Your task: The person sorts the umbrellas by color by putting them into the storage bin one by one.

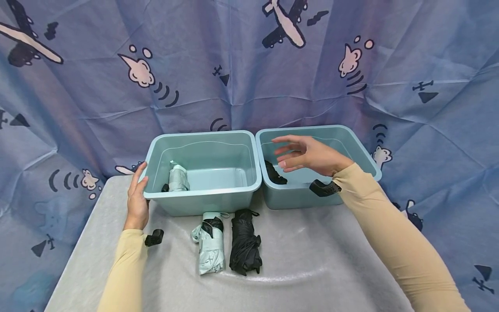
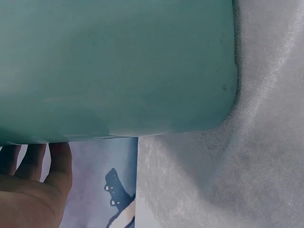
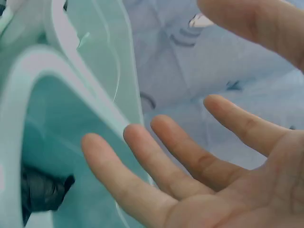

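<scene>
My left hand (image 1: 137,201) rests against the left side of a pale green plastic bin (image 1: 202,196), its fingers (image 2: 59,166) extended along the outer wall. Over the right-hand green bin (image 1: 304,199) hovers my right hand (image 1: 313,155), fingers spread and nothing in them. A folded black umbrella (image 1: 274,173) lies at that bin's left end, below the fingertips. Inside the left bin, a folded light green umbrella (image 1: 178,178) leans in the left corner beside a small black piece (image 1: 165,187). In front of the bins lie another light green folded umbrella (image 1: 212,251) and a black folded umbrella (image 1: 244,245).
Both bins stand side by side, rims nearly meeting, on a table with a grey-white cover (image 1: 296,260). A blue curtain (image 1: 234,65) printed with airplanes hangs right behind them. Black wrist cameras (image 1: 325,188) are strapped to both wrists.
</scene>
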